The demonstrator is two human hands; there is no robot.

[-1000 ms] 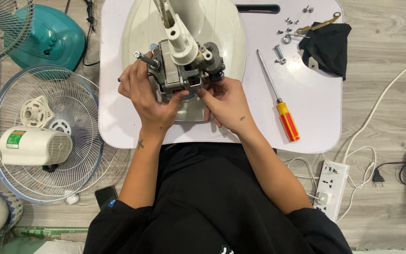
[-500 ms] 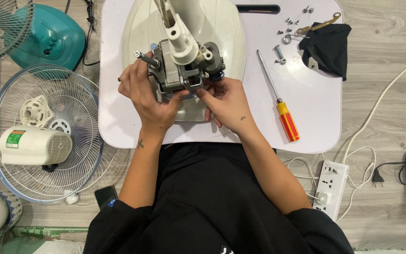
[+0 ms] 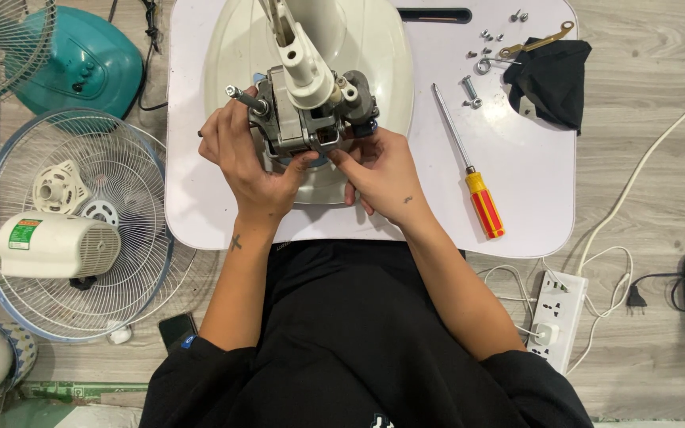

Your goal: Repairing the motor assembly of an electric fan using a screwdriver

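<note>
A grey metal fan motor (image 3: 304, 111) with a bare shaft sits atop a cream stand neck, above the round cream fan base (image 3: 374, 55) on the small white table (image 3: 533, 182). My left hand (image 3: 247, 162) wraps the motor's left side and underside. My right hand (image 3: 378, 170) pinches at the motor's lower right edge with its fingertips. What the fingertips hold there is hidden.
A red-and-yellow screwdriver (image 3: 469, 166) lies right of the base, with several loose screws (image 3: 481, 55) and a black cloth (image 3: 552, 75) behind it. A fan grille (image 3: 132, 238) with a white motor cover (image 3: 53, 246) lies on the floor at left. A power strip (image 3: 556, 313) sits at right.
</note>
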